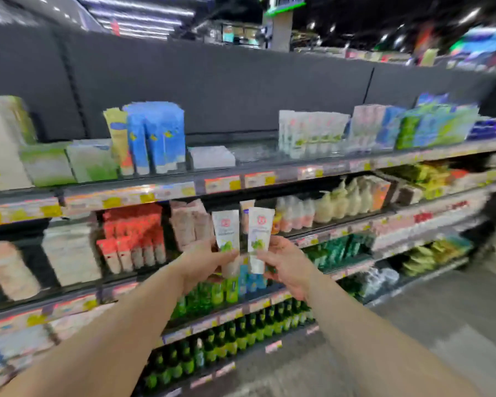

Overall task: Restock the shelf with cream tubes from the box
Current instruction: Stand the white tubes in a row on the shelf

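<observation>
We hold tubes upright, labels facing us: left hand (pixel 202 262) pinching left tube (pixel 226 233), right hand (pixel 287 266) pinching right tube (pixel 259 236), likely bound for matching row (pixel 312 133) far right, top shelf (pixel 269 170).

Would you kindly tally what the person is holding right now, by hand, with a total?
White cream tube in left hand: 1
White cream tube in right hand: 1
Total held: 2. Both are upright, cap end down, in front of the shelf.
</observation>
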Demonstrator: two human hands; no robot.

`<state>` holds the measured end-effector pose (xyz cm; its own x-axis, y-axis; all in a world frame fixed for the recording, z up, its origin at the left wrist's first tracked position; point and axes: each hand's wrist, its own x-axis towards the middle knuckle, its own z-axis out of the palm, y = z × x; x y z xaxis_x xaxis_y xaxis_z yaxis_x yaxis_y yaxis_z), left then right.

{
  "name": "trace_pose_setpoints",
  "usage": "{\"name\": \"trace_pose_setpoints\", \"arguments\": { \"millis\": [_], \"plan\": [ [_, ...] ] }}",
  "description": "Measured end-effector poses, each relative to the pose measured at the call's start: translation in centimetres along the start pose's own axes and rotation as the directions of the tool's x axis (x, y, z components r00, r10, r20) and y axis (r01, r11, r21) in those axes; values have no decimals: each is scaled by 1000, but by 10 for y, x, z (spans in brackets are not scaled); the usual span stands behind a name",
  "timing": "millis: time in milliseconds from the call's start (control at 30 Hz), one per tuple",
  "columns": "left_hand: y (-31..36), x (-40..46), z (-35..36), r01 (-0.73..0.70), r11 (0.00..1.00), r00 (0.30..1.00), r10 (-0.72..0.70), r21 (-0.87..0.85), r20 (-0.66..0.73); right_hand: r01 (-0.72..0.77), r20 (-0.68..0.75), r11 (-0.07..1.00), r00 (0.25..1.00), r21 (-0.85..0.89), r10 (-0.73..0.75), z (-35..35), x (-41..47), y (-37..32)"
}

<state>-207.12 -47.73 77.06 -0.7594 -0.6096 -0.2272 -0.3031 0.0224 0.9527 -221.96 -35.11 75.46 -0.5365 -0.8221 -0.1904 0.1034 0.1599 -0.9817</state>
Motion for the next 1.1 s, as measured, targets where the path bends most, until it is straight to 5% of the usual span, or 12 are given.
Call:
{"name": "trace_pose_setpoints", "arguments": {
  "millis": [200, 633, 800, 1100],
  "plan": [
    [67, 67, 71, -182, 972, 982, 188, 149, -25, 108, -156, 994, 982, -17, -110, -105, 14, -28],
    [191, 242, 103, -434, 864, 872, 475, 257, -122, 288, -295, 949, 902, -129, -314, -232, 186, -125],
    [210, 278, 98, -426, 883, 873, 459, 198, -167, 360, -253, 878, 860, -315, -443, -251, 248, -168],
    [217, 298, 103, -340, 938, 854, 339, 70, -396, 483, 70, 687, 841, -543, -536, -260, 296, -178]
  ]
}}
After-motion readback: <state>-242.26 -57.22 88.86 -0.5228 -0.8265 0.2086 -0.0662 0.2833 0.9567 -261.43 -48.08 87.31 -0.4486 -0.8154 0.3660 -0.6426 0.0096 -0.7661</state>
